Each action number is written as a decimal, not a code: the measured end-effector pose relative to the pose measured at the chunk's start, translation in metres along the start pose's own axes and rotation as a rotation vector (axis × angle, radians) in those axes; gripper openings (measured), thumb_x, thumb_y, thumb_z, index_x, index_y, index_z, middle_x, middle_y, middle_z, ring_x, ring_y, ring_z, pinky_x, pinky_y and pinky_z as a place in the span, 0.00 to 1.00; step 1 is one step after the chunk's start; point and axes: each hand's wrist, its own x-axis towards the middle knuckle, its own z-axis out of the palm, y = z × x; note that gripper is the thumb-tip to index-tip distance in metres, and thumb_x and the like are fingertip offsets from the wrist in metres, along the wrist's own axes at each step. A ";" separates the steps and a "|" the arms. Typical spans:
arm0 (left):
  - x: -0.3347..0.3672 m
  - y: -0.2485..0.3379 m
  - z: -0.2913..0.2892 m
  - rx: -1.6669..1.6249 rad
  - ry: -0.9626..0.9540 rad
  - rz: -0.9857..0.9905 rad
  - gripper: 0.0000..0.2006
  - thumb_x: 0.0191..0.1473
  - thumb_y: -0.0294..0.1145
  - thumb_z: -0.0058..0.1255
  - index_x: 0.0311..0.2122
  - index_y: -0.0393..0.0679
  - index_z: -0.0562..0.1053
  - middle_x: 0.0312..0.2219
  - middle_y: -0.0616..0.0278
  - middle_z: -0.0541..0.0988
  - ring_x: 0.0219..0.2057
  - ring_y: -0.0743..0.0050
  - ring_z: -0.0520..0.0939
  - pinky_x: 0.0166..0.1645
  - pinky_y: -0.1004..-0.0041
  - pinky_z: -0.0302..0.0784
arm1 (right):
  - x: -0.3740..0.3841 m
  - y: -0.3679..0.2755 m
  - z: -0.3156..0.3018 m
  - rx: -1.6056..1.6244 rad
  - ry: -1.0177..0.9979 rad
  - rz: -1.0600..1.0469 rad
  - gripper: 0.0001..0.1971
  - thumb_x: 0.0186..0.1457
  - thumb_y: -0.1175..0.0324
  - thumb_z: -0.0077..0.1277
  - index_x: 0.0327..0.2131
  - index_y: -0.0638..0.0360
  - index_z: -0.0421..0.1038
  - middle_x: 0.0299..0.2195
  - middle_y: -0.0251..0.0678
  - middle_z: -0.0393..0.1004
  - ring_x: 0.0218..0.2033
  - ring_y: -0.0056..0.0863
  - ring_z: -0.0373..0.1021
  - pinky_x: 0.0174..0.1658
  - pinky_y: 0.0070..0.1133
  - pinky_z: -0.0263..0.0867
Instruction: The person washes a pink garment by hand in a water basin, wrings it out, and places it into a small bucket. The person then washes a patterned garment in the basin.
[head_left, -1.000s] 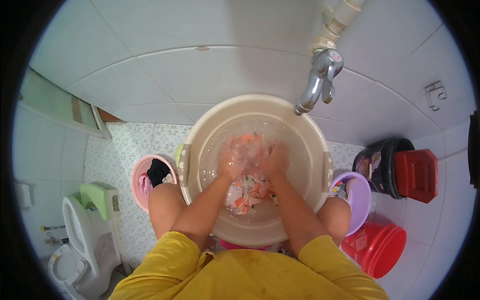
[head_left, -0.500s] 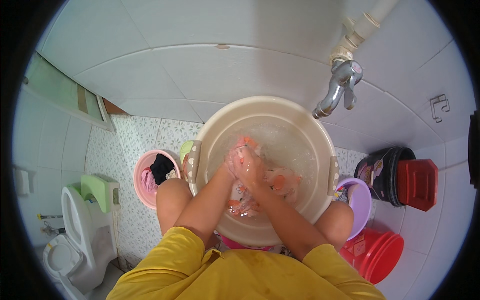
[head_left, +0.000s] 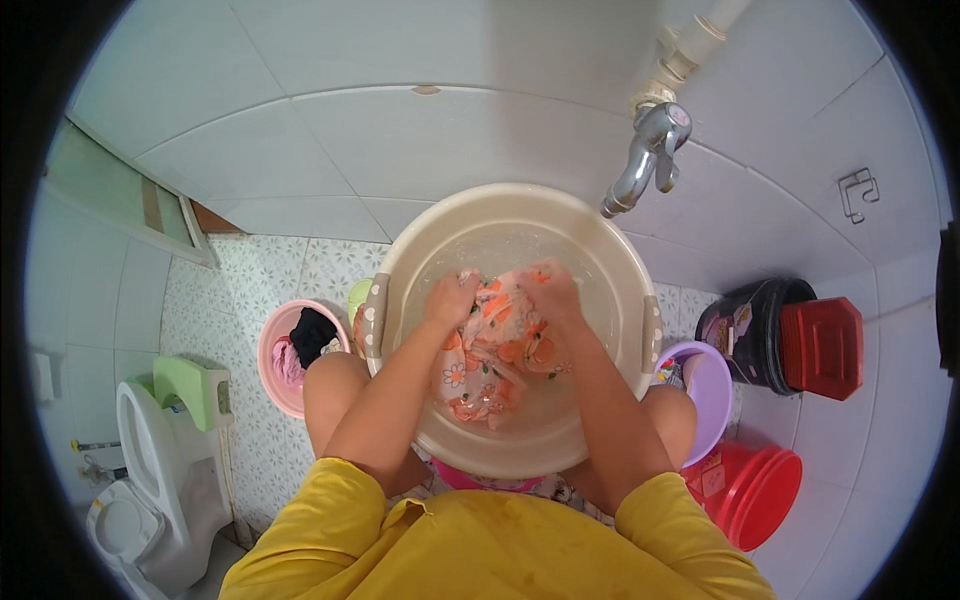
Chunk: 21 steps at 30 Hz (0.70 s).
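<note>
Between my knees stands a large beige basin (head_left: 610, 420) with water in it. A wet pink garment (head_left: 490, 350), printed with orange shapes and white flowers, lies spread in the water. My left hand (head_left: 454, 298) is closed on the cloth at its upper left. At the upper right of the same cloth, my right hand (head_left: 550, 290) grips another part of it. The two hands are apart, with the garment bunched and stretched between them. Its lower part rests in the cloudy water.
A chrome tap (head_left: 650, 158) juts from the wall above the basin's right rim. Left is a pink basin (head_left: 275, 388) with dark and pink cloth; right stand a purple basin (head_left: 715, 400), a black bucket (head_left: 745, 345) and a red bucket (head_left: 765, 500). A white toilet (head_left: 165, 460) is far left.
My hands were together, squeezing the bunched cloth. Now they are apart, the right one further right, and the garment is opened out between them. The view has shifted slightly.
</note>
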 end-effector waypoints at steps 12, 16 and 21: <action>-0.028 -0.030 0.058 0.889 0.099 0.524 0.33 0.53 0.45 0.43 0.62 0.66 0.46 0.63 0.60 0.43 0.62 0.47 0.47 0.57 0.38 0.43 | -0.024 0.040 0.047 -0.501 0.336 -0.312 0.36 0.47 0.61 0.51 0.60 0.45 0.47 0.59 0.49 0.48 0.58 0.45 0.50 0.56 0.41 0.50; -0.022 -0.023 0.064 0.932 -0.170 0.273 0.33 0.52 0.45 0.43 0.62 0.66 0.47 0.63 0.59 0.43 0.62 0.52 0.48 0.59 0.39 0.39 | 0.003 0.016 0.030 -0.447 -0.004 -0.054 0.33 0.52 0.52 0.45 0.60 0.44 0.48 0.58 0.40 0.54 0.57 0.41 0.52 0.56 0.37 0.51; -0.009 0.004 0.035 0.809 0.009 0.301 0.24 0.45 0.46 0.53 0.49 0.52 0.69 0.54 0.52 0.63 0.57 0.54 0.60 0.58 0.49 0.50 | -0.015 0.038 0.022 -0.216 0.022 -0.069 0.31 0.51 0.44 0.43 0.55 0.49 0.59 0.58 0.41 0.54 0.59 0.42 0.50 0.59 0.33 0.48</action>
